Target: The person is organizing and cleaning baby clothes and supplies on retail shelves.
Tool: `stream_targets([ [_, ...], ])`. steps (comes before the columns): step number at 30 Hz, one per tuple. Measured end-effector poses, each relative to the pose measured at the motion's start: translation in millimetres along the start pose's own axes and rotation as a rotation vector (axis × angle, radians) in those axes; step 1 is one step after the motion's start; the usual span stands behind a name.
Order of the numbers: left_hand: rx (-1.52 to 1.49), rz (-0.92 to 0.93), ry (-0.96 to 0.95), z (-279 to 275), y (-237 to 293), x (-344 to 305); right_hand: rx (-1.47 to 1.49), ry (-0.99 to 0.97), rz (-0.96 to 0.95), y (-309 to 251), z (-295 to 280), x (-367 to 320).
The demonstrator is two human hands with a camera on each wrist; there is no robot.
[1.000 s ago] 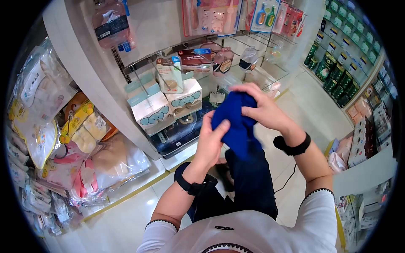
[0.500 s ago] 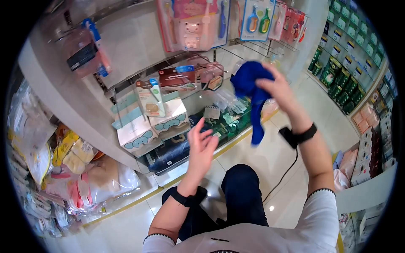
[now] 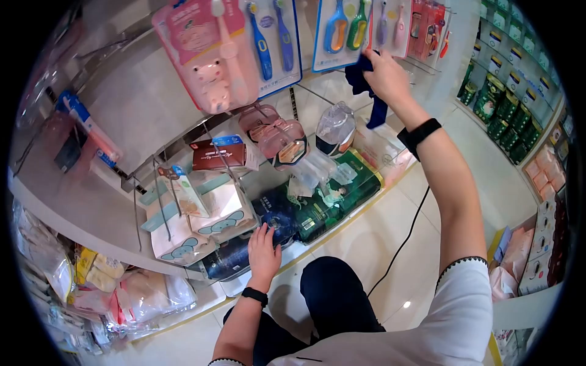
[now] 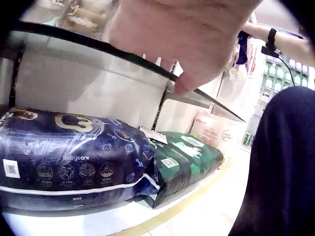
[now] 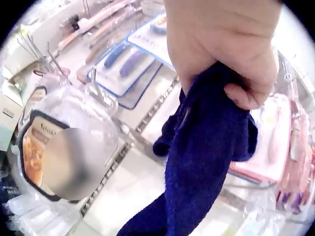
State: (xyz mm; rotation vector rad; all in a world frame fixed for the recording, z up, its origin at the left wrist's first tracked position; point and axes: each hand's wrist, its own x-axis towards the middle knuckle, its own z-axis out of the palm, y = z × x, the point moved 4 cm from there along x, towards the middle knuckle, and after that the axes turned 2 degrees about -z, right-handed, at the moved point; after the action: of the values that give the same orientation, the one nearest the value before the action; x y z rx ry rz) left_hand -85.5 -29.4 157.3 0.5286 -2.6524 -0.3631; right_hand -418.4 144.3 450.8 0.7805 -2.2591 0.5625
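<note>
A dark blue cloth (image 3: 378, 108) hangs from my right hand (image 3: 388, 76), raised beside the toothbrush packs at the upper right of the head view. In the right wrist view my fingers and thumb (image 5: 241, 96) pinch the bunched top of the cloth (image 5: 202, 147), and its lower part dangles. My left hand (image 3: 264, 256) rests with spread fingers at the front edge of the glass shelf, above a dark blue Babycare pack (image 4: 74, 157). The left wrist view shows this hand (image 4: 182, 39) over the glass edge (image 4: 98, 45).
Elephant-print boxes (image 3: 226, 210), a brown box (image 3: 223, 155) and pink containers (image 3: 282, 141) stand on the glass shelf. Below lies a green pack (image 3: 342, 195). Toothbrush packs (image 3: 213, 61) hang on hooks above. Metal hooks jut out, and a black cable (image 3: 400, 247) crosses the floor.
Both hands held the cloth at first; my left hand let go and moved down to the shelf edge. My right hand carried the cloth up towards the hanging packs. The view moved closer to the shelf.
</note>
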Motion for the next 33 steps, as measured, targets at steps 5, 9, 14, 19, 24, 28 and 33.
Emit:
stream_targets([
  [5, 0.102, -0.016, 0.002, -2.2, 14.1, 10.8, 0.235, -0.227, -0.046, 13.6, -18.8, 3.1],
  [9, 0.16, -0.045, -0.075, 5.3, 12.2, 13.2, 0.675, -0.555, 0.057, 16.4, -39.0, 7.5],
  [14, 0.179, -0.04, -0.058, 4.5, 12.7, 12.5, 0.457, -0.202, -0.074, 26.2, -8.7, 36.7],
  [19, 0.199, -0.045, -0.062, 7.2, 14.0, 13.5, 0.223, -0.329, 0.056, -33.9, 5.1, 52.7],
  [24, 0.216, -0.045, -0.054, 7.7, 13.5, 14.1, 0.179, 0.026, -0.564, -71.2, 94.2, 75.2],
  [28, 0.223, -0.029, -0.023, 9.7, 12.6, 15.6, 0.196, -0.014, -0.562, -92.5, 83.5, 65.5],
  [33, 0.213, -0.04, -0.027, 5.5, 13.7, 14.6, 0.045, -0.035, -0.392, -68.1, 88.9, 68.9],
])
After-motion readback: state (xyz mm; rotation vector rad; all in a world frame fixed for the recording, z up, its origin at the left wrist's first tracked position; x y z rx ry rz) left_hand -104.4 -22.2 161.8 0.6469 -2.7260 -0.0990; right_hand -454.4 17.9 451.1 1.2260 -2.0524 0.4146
